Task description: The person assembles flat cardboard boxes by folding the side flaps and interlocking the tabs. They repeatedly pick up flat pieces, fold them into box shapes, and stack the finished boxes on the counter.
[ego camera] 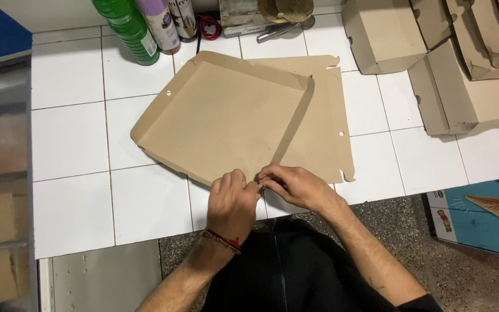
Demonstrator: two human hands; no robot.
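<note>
A flat brown cardboard box blank (226, 115), half folded with raised side flaps, lies on the white tiled counter (70, 144). Both hands meet at its near corner. My left hand (232, 202), with a red and dark bracelet at the wrist, pinches the corner flap from the left. My right hand (295, 185) grips the same corner from the right, fingers curled on the cardboard edge. The fingertips hide the corner itself.
Folded cardboard boxes (457, 86) are stacked at the back right. A green bottle (128, 29) and two other bottles stand at the back, beside a metal tool (278, 29) and a red cable. A colourful board (480, 222) leans at the lower right. Brown cartons sit at far left.
</note>
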